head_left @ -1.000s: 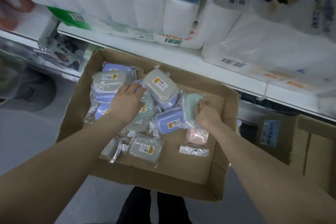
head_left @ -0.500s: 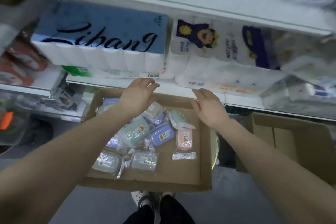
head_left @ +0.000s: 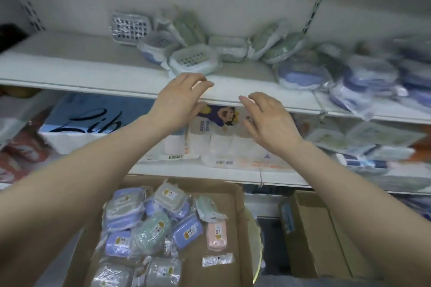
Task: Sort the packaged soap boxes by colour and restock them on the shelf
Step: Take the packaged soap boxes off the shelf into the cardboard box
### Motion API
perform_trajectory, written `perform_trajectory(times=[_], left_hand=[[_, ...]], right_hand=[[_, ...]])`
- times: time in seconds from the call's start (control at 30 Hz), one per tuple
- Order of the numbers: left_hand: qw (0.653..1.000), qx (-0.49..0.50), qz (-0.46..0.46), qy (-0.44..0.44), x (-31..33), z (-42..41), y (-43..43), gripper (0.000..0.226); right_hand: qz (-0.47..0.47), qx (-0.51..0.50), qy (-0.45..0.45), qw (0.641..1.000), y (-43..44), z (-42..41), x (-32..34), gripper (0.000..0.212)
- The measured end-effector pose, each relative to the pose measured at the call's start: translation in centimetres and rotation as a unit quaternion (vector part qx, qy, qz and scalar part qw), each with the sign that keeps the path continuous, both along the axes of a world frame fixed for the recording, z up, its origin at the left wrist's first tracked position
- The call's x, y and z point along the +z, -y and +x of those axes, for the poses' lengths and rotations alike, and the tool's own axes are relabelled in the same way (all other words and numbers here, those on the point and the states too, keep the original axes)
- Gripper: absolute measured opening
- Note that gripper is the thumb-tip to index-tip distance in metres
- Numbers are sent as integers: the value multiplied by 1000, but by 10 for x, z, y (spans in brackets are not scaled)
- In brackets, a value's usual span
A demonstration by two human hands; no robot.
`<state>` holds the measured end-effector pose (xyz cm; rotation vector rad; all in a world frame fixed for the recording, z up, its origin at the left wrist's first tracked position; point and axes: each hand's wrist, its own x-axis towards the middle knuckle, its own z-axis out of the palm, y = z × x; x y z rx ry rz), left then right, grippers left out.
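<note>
Soap boxes (head_left: 186, 230) lie loose in the cardboard box (head_left: 227, 279) below you, and neither hand holds one. A second ago both your hands were down among them, the right one gripping a pale green pack. Now that pale green pack (head_left: 210, 207) lies back in the cardboard box on its far right side, and both arms are raised in front of the upper shelf (head_left: 70, 58). Your left hand (head_left: 179, 102) and right hand (head_left: 268, 121) are empty, fingers loosely spread, hovering at the shelf's front lip. Whether the left fingertips touch the lip I cannot tell. Your view has swung up from the cardboard box to the shelf as well.

My reading is that you have broken off picking to tidy or make room among the stock already up there. So nothing gets restocked in this move, and the colours below are still mixed.

In the cardboard box you have:
- one pink box (head_left: 217, 232)
- two green, counting the one you let go
- at least four lilac
- about four grey-lidded, two of them at the near edge

Some are stacked, so the count may run short. One flat empty wrapper (head_left: 217, 260) lies beside the pink box.

On the shelf there are:
- three grid-topped soap trays (head_left: 193, 58) at the left of the group
- four or five green packs (head_left: 189, 28) behind them
- a lilac pile (head_left: 300, 72) to the right, too blurred to count
</note>
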<state>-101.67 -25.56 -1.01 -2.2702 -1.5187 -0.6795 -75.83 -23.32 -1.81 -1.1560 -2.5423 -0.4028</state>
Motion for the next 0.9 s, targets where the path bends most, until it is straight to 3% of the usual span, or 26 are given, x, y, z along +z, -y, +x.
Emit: perform_trajectory(times=[0.2,0.43,0.63,0.9], left_hand=[[990,128,-56,-14,21,6,-68,70],[945,266,-187,-38,12,-7,-117,77],[956,251,-151,-25,22,-10,-104,61],[958,234,-56,156,30,-26,-70,57]], right_hand=[[21,-13,5,1000,-70,15,30,60],[-11,-13,27,999,-153,-2,44,70],[-99,-40,39,994,-216,-51,33,74],[-32,-58,21,998,-218,-74,31,36]])
